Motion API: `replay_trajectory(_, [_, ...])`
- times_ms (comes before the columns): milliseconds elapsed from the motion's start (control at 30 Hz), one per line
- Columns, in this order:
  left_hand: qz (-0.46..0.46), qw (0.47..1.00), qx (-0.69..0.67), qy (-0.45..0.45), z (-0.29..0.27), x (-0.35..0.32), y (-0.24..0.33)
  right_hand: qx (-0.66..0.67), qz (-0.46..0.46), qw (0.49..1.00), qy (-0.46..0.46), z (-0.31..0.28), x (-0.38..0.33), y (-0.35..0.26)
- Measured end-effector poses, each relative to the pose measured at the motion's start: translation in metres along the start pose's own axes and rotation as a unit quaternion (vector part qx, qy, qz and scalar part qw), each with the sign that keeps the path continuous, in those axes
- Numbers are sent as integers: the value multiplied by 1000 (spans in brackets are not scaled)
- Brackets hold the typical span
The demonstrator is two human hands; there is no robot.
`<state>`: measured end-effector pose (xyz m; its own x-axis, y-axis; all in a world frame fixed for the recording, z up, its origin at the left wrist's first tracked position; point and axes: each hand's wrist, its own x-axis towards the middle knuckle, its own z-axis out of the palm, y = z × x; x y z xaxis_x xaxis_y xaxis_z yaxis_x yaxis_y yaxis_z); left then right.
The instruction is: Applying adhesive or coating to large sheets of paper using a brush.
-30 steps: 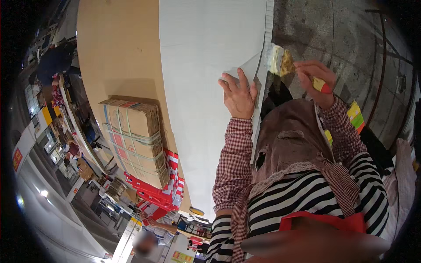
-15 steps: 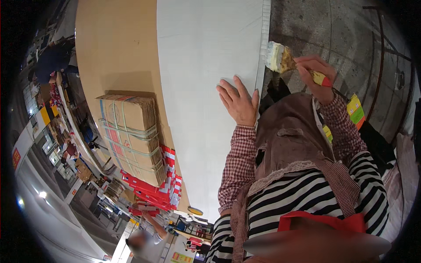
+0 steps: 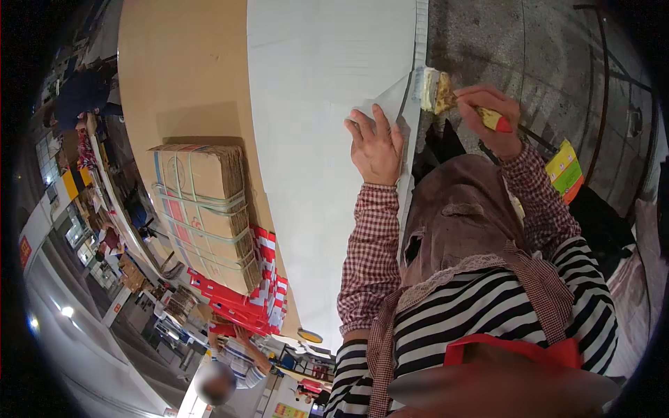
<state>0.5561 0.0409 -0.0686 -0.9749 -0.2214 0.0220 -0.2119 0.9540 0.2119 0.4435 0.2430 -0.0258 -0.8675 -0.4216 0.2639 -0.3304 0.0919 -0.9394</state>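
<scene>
A broad stack of white sheets lies in front of me, its right edge along the table side. My left hand rests on the top sheet near that edge, palm down, fingers spread and holding nothing. Just beyond the fingertips, the top sheet's edge is buckled and slightly raised. In my right hand is a flat paintbrush, gripped by its yellow, red-tipped handle. Whitish stuff coats its bristles, which meet the right edge of the sheets; whether they press on it I cannot tell.
Left of the sheets, brown cardboard carries a strapped bundle of flat cardboard. Red and white printed pieces are piled below it. Another person stands at the lower left. Grey floor lies to the right.
My right hand has moved left, bringing the brush to the sheets' edge. My left hand has slid slightly farther away and left, and the top sheet's edge has buckled up.
</scene>
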Motion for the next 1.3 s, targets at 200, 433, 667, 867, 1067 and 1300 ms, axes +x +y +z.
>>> replay_trajectory(200, [-97,994,-45,-17,12,-30,9,14,22,999,-38,4,-34,-20])
replay_trajectory(433, [-66,998,13,-9,2,-67,2,31,37,999,17,11,-28,-20])
replay_trajectory(667, [-10,1000,-5,-12,-12,-63,-19,10,24,999,-19,24,-63,-26])
replay_trajectory(867, [-2,1000,6,-14,-4,-64,-19,1,19,1000,0,30,-59,-32])
replay_trajectory(1067, [-54,995,-75,35,2,-84,-5,-13,19,999,-26,32,-89,-47])
replay_trajectory(1300, [-60,998,18,6,0,-126,-9,-29,-26,999,15,40,-84,-47])
